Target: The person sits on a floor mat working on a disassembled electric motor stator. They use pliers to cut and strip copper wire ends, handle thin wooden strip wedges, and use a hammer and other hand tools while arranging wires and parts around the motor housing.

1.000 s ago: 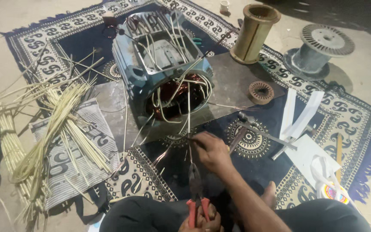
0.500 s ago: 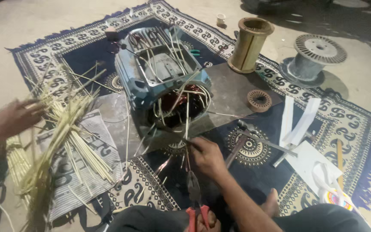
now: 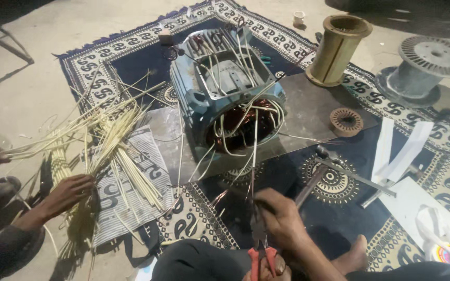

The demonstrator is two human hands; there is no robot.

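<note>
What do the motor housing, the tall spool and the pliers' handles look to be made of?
Motor housing: probably cast metal with dull blue-grey paint, thick and ribbed. Tall spool: looks like yellowish plastic or fibre, matt; hard to say which. Pliers, held in the right hand: red handles, likely rubber or plastic sleeves over dark metal jaws.

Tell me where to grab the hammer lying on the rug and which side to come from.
Grip the hammer on the lower part of its handle, probably coming from above on the near side. It lies flat on the rug with its metal head pointing away toward the steel plate, and the handle end runs toward the right hand. A metal rod crosses near the head, so the handle is freer.
</note>
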